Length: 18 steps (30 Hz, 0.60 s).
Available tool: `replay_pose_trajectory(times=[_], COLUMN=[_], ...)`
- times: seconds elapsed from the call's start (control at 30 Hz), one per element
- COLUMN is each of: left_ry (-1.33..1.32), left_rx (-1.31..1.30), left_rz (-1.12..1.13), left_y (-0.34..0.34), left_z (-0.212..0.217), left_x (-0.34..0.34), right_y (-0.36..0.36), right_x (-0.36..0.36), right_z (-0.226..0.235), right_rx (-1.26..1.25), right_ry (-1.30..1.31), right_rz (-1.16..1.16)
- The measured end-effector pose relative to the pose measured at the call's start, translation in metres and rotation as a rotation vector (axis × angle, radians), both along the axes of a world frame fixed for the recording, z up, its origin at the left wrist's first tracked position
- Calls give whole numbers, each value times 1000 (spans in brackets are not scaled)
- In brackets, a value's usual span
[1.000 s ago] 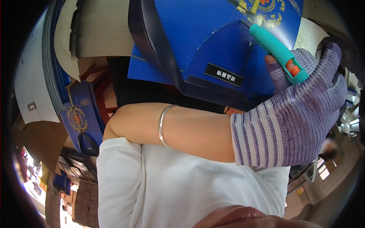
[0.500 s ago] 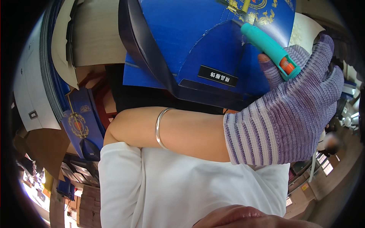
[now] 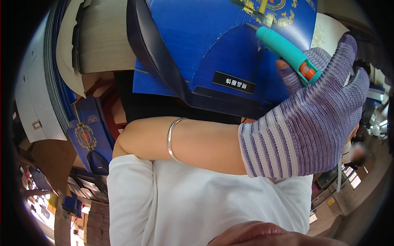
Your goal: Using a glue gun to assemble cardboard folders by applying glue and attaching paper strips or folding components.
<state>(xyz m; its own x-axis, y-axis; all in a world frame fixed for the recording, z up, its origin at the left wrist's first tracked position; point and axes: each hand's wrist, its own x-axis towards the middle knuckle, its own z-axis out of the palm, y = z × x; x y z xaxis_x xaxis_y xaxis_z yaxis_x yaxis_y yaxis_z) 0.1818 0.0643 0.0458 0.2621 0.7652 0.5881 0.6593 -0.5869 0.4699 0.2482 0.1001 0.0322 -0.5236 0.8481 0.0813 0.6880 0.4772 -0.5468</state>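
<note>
My left hand (image 3: 308,127), in a purple striped knit glove, reaches across my white shirt (image 3: 197,205) from the left and grips a teal tube-shaped tool (image 3: 283,51) with an orange end. The tool's far tip rests on a curved flap of a large blue cardboard box (image 3: 213,45) with gold print and a small black label. A silver bangle (image 3: 171,139) circles the bare forearm. My right hand is out of sight.
A dark blue strap or box edge (image 3: 152,61) runs down the box's left side. More blue printed boxes (image 3: 88,135) and stacked flat grey and white sheets (image 3: 45,82) lie at the left. Another person (image 3: 357,153) stands far off at the right.
The gloved hand and the teal tool have slid a little to the left along the blue box, which has shifted slightly left too.
</note>
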Motion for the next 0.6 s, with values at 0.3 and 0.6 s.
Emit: replay_pose_trajectory(times=[0.3, 0.6], left_ry=[-7, -12], left_rx=[6, 8], left_rz=[-13, -23], left_y=[1, -6], left_z=[1, -1], left_x=[1, -2], right_y=[1, 2], right_x=[-4, 2], right_z=[3, 1], right_rx=[-3, -14], right_ry=[2, 2], right_rz=[-18, -38])
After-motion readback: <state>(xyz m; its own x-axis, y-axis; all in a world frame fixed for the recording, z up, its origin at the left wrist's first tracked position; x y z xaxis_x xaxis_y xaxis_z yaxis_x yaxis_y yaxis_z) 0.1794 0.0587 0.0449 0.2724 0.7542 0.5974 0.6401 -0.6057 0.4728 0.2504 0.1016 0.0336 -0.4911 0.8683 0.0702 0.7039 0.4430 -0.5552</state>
